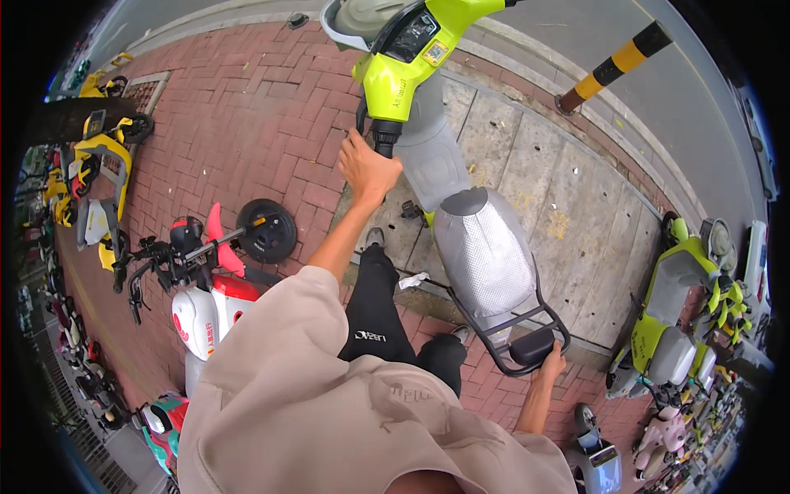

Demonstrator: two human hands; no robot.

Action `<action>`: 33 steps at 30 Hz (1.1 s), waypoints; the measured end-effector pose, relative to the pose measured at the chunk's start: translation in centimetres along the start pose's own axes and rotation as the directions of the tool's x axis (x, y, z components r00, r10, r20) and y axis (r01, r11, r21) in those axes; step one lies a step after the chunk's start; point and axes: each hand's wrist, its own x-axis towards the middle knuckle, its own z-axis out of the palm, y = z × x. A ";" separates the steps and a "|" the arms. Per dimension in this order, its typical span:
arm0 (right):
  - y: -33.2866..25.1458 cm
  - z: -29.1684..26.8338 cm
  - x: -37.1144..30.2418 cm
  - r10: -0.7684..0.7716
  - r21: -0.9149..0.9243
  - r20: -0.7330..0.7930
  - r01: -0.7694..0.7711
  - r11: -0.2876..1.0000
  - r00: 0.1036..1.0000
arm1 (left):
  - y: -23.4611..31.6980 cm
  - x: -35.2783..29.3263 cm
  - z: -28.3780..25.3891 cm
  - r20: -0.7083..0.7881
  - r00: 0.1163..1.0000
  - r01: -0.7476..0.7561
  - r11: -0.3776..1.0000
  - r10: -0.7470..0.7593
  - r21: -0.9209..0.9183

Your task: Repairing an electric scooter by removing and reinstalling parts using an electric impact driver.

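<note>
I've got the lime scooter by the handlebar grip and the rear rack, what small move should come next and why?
Probably roll it straight forward a little. The left hand grips the handlebar grip and the right hand holds the rear rack, so the lime scooter is steadied at both ends, while the red and white scooter stands close on the left.

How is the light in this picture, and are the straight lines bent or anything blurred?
In the head view, soft even daylight, no hard shadows; mild sheen on the scooter's grey seat. Fisheye bends the kerb and striped post near the rim. The left hand on the handlebar grip and the right hand on the rear rack look sharp.
</note>
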 end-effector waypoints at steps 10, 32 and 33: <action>4.4 4.7 -14.7 0.129 0.198 0.180 -0.164 0.966 0.975 | -17.1 8.6 -7.9 0.172 0.967 -0.162 0.975 0.187 -0.154; 6.3 25.8 -6.5 0.208 0.272 0.812 -0.670 0.691 0.545 | -17.0 25.2 -11.7 0.230 0.886 -0.383 0.915 0.402 -0.123; 5.3 27.6 -6.2 0.216 0.244 0.829 -0.681 0.690 0.516 | -16.8 26.8 -11.6 0.225 0.899 -0.355 0.927 0.374 -0.124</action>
